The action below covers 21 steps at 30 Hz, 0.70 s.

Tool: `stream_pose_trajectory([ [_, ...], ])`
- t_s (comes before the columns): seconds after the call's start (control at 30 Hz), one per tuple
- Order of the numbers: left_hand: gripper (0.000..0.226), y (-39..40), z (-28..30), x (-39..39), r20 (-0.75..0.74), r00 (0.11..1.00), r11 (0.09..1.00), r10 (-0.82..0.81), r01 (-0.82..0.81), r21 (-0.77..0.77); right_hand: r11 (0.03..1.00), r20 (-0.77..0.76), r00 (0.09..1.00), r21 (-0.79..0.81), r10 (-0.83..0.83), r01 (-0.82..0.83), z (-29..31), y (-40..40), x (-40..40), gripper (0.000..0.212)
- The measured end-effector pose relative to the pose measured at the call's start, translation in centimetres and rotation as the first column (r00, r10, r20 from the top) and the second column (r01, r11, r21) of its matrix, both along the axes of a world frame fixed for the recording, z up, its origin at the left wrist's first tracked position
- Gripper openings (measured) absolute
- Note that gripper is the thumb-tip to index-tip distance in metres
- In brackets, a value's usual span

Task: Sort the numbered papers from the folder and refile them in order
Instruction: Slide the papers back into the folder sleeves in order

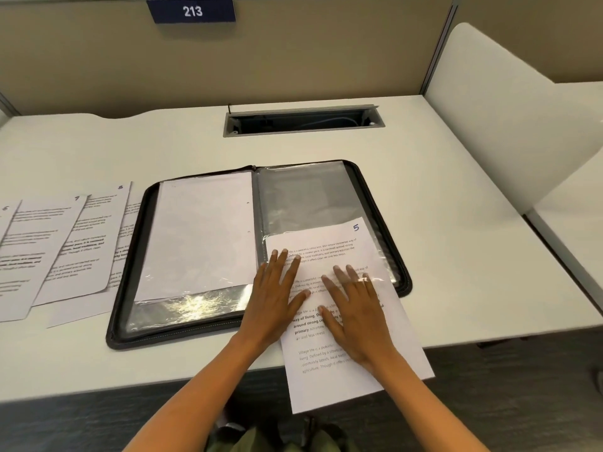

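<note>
Fingers, left hand (277,295): straight and spread, lying flat on the upper left part of the sheet numbered 5 (339,321), tips near the folder's spine; nothing is gripped.
Fingers, right hand (355,318): also straight and flat, pressing the middle of the same sheet; the tips lie under a glossy edge of the plastic sleeve (310,197), so they look slightly blurred.
Sheet numbered 5: printed side up, tilted a little, its top end with the blue 5 tucked into the lower part of the right-hand sleeve; its lower end hangs out past the folder and over the near edge of the counter (440,190).
Folder (130,331): black, zip-edged, lying open flat on the counter, its near edge close to the counter's front.
Left-hand page of folder: a clear sleeve holding a white sheet (199,236) that shows two punched holes and no readable text; a strip of bare glossy plastic shows below it.
Loose papers (58,249): overlapping printed sheets on the counter just left of the folder; numbers 6, 7 and what looks like a 5 show at their top corners.
Cable slot (303,120): a grey-framed opening in the counter beyond the folder.
Partition (293,60): beige wall at the back, with a dark plate reading 213 (192,10).
Side divider (509,109): white panel standing at the right.
</note>
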<state>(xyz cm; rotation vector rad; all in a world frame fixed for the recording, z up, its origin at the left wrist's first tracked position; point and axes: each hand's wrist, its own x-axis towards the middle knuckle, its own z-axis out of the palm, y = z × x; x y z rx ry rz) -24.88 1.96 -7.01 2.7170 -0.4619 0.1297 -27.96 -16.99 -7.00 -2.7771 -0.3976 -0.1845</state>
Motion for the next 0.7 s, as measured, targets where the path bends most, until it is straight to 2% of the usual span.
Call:
stream_pose_trajectory([
  [0.2, 0.067, -0.3, 0.5, 0.0, -0.1, 0.993, 0.995, -0.065, 0.072, 0.072, 0.989, -0.058, 0.998, -0.144, 0.008, -0.016, -0.6, -0.2, -0.3, 0.062],
  [0.47, 0.064, -0.3, 0.8, 0.1, -0.171, 0.983, 0.99, -0.071, 0.09, 0.111, 0.984, -0.142, 0.989, -0.176, -0.03, 0.004, 0.0, 1.2, 3.7, 0.071],
  [0.57, 0.065, -0.2, 0.6, 0.2, -0.182, 0.981, 0.991, -0.069, 0.089, 0.104, 0.995, -0.107, 0.994, -0.095, -0.028, 0.018, 0.5, 1.3, 3.3, 0.075],
  [0.7, 0.066, -0.1, 0.4, 0.2, -0.165, 0.983, 0.991, -0.079, 0.094, 0.09, 0.999, 0.04, 0.998, 0.028, -0.043, 0.042, 0.7, 1.3, -0.5, 0.059],
])
